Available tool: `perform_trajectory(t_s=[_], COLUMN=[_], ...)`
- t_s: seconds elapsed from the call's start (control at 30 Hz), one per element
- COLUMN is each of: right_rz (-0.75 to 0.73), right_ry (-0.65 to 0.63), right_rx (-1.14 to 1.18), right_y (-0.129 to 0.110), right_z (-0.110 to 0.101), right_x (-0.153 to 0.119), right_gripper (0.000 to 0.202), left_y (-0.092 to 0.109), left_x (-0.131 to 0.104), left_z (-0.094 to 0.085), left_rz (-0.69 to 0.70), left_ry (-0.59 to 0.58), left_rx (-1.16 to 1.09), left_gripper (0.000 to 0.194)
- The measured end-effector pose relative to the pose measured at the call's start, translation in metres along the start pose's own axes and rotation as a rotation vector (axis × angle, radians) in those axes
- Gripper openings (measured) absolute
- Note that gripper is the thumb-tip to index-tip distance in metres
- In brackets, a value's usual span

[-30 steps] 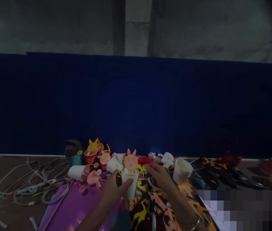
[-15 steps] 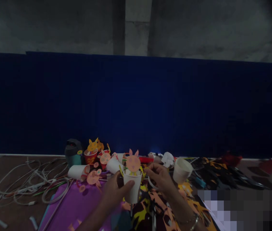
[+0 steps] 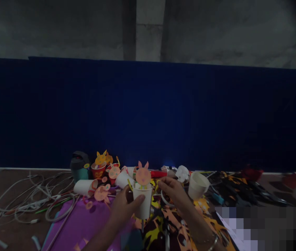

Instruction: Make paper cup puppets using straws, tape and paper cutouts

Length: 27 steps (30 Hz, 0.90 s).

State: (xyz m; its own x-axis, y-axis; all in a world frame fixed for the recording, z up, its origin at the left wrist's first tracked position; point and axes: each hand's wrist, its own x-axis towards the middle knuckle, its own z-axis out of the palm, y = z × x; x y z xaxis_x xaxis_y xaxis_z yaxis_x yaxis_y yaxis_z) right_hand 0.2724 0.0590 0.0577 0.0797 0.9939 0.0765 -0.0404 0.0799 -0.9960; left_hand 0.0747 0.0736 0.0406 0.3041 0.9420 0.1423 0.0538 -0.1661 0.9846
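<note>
- White paper cup (image 3: 144, 207): upright, held above our surface (image 3: 17, 232); pink rabbit face (image 3: 143, 176) stands above its rim.
- Our left grip (image 3: 124, 205): wrapped around the cup's side, thumb in front.
- Our right grip (image 3: 174, 191): fingertips by a yellow strip right of the rim; we can't tell if they pinch it.
- Purple sheet (image 3: 93, 226): lies below our left forearm.
</note>
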Motion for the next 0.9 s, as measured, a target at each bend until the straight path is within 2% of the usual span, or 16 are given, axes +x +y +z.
perform_trajectory(t_s=[0.17,0.37,0.5,0.67,0.8,0.9], right_rz=[-0.042,-0.086,-0.084,-0.091,-0.126,-0.1], right_ry=[0.063,0.023,0.005,0.01,-0.014,0.006], right_rx=[-0.037,0.056,0.023,-0.091,-0.135,-0.112], right_y=[0.006,0.003,0.002,-0.004,-0.01,-0.007], right_z=[0.0,0.002,-0.001,-0.003,0.001,0.005], right_x=[0.0,-0.005,-0.003,-0.004,-0.007,-0.006], right_gripper=[0.04,0.035,0.032,0.041,0.038,0.033], left_y=[0.001,-0.002,0.001,0.005,0.004,0.003], left_x=[-0.002,-0.004,-0.003,0.002,0.003,0.001], left_z=[0.003,0.004,0.003,0.0,-0.001,0.0], left_rz=[-0.019,-0.013,-0.02,-0.01,-0.003,0.0], left_ry=[-0.039,-0.078,-0.038,0.06,0.098,0.089], left_rx=[-0.056,-0.117,-0.127,-0.075,-0.03,-0.017], left_gripper=[0.04,0.043,0.041,0.037,0.038,0.04])
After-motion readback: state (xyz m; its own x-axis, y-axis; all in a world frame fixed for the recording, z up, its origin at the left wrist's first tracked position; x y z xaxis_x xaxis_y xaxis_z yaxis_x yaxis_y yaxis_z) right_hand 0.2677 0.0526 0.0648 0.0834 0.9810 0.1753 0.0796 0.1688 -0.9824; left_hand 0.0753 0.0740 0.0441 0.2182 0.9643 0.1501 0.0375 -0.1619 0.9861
